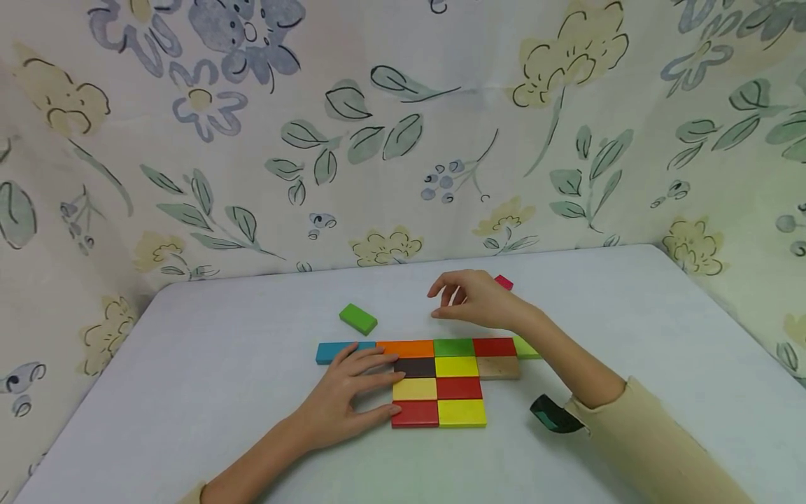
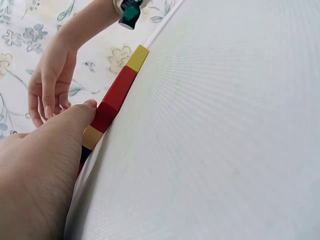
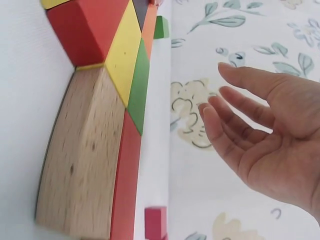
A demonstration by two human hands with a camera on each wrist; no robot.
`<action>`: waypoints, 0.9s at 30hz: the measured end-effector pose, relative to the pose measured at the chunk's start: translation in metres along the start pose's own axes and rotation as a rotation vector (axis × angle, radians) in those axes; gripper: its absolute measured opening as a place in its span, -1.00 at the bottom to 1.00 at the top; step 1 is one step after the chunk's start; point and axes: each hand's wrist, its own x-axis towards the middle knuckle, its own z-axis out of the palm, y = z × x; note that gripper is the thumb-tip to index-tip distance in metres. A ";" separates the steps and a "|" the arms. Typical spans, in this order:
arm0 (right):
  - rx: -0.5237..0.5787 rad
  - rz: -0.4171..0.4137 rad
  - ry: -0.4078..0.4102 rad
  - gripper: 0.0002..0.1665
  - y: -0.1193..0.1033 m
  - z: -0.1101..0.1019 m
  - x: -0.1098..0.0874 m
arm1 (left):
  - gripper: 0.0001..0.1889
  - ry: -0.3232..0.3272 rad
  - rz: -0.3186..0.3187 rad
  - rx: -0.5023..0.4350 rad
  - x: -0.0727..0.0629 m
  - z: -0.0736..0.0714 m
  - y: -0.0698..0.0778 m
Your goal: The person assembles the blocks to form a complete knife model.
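Note:
Flat coloured wooden blocks lie side by side on the white table. A blue block (image 1: 334, 352), an orange block (image 1: 406, 348), a green block (image 1: 454, 347) and a red block (image 1: 494, 346) form the far row. Nearer rows include a dark block (image 1: 415, 367), a plain wood block (image 3: 80, 155) and a yellow block (image 1: 462, 413). My left hand (image 1: 346, 399) rests along the left side, fingers spread, the thumb touching the near red block (image 1: 415, 414). Beyond the far row, my right hand (image 1: 475, 299) hovers with loosely bent fingers and nothing in them.
A loose green block (image 1: 358, 318) lies behind the far row, left of the right hand. Partly hidden behind that hand is a pink-red block (image 1: 504, 282). A dark green strap piece (image 1: 557, 414) hangs at the right sleeve. Floral cloth (image 1: 390, 161) rises behind the table.

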 end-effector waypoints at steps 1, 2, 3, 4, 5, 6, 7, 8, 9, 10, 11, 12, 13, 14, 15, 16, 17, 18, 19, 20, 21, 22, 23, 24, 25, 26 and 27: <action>0.001 0.003 -0.003 -0.62 -0.001 0.002 0.004 | -0.51 0.000 0.001 0.000 0.000 0.000 0.000; 0.001 0.005 -0.006 -0.61 -0.003 0.005 0.008 | -0.51 0.000 0.002 0.000 0.000 0.000 0.000; 0.001 0.002 -0.010 -0.60 -0.004 0.007 0.012 | -0.51 0.001 0.004 0.000 0.000 0.000 0.000; 0.002 0.003 -0.014 -0.60 -0.005 0.010 0.016 | -0.51 0.002 0.005 -0.001 0.000 0.000 0.000; 0.006 0.004 -0.019 -0.60 -0.006 0.013 0.020 | -0.51 0.003 0.007 -0.002 0.000 0.000 0.000; 0.009 0.001 -0.025 -0.60 -0.007 0.016 0.024 | -0.51 0.004 0.008 -0.003 0.000 0.000 0.000; 0.014 -0.002 -0.032 -0.59 -0.008 0.019 0.029 | -0.51 0.004 0.010 -0.004 -0.001 0.000 0.000; 0.019 -0.002 -0.039 -0.59 -0.008 0.021 0.033 | -0.51 0.005 0.012 -0.003 -0.001 0.000 0.000; 0.024 -0.003 -0.047 -0.59 -0.009 0.024 0.036 | -0.51 0.005 0.014 -0.004 -0.001 0.000 0.000; 0.032 -0.002 -0.056 -0.58 -0.009 0.027 0.040 | -0.51 0.005 0.015 -0.004 -0.001 0.000 0.000; 0.040 -0.002 -0.066 -0.58 -0.010 0.030 0.044 | -0.52 0.005 0.016 -0.005 -0.001 0.001 0.000; 0.048 -0.004 -0.073 -0.57 -0.010 0.032 0.047 | -0.52 0.005 0.017 -0.005 -0.001 0.001 -0.001; 0.052 -0.006 -0.080 -0.57 -0.011 0.034 0.051 | -0.52 0.005 0.018 -0.005 -0.001 0.001 -0.001; 0.058 -0.008 -0.086 -0.56 -0.011 0.037 0.054 | -0.52 0.006 0.019 -0.005 -0.001 0.001 -0.001; 0.065 -0.009 -0.093 -0.56 -0.011 0.039 0.057 | -0.52 0.006 0.021 -0.005 -0.001 0.001 -0.001; 0.073 -0.011 -0.098 -0.55 -0.011 0.041 0.061 | -0.52 0.007 0.022 -0.005 -0.001 0.001 -0.001; 0.079 -0.012 -0.103 -0.56 -0.010 0.044 0.064 | -0.52 0.007 0.023 -0.006 -0.001 0.001 -0.001; 0.084 -0.009 -0.109 -0.56 -0.010 0.047 0.067 | -0.52 0.007 0.024 -0.006 -0.001 0.001 -0.001; 0.093 -0.004 -0.119 -0.56 -0.009 0.049 0.071 | -0.52 0.007 0.025 -0.006 -0.001 0.000 -0.001; 0.104 0.003 -0.129 -0.56 -0.009 0.051 0.074 | -0.52 0.007 0.025 -0.006 -0.001 0.000 -0.002; 0.114 0.008 -0.141 -0.56 -0.009 0.054 0.076 | -0.53 0.006 0.025 -0.006 -0.002 0.000 -0.002; 0.124 0.014 -0.152 -0.57 -0.008 0.056 0.079 | -0.53 0.005 0.024 -0.008 -0.002 0.000 -0.002; 0.136 0.024 -0.164 -0.57 -0.008 0.058 0.081 | -0.53 0.005 0.024 -0.009 -0.002 0.000 -0.002; 0.147 0.031 -0.176 -0.57 -0.008 0.060 0.083 | -0.53 0.004 0.025 -0.009 -0.002 0.000 -0.002; 0.157 0.037 -0.186 -0.56 -0.009 0.061 0.085 | -0.53 0.003 0.025 -0.009 -0.002 -0.001 -0.002; 0.164 0.043 -0.194 -0.56 -0.009 0.062 0.087 | -0.53 0.003 0.027 -0.007 -0.002 0.000 -0.002; 0.171 0.049 -0.201 -0.56 -0.010 0.063 0.088 | -0.53 0.002 0.028 -0.007 -0.002 0.000 -0.002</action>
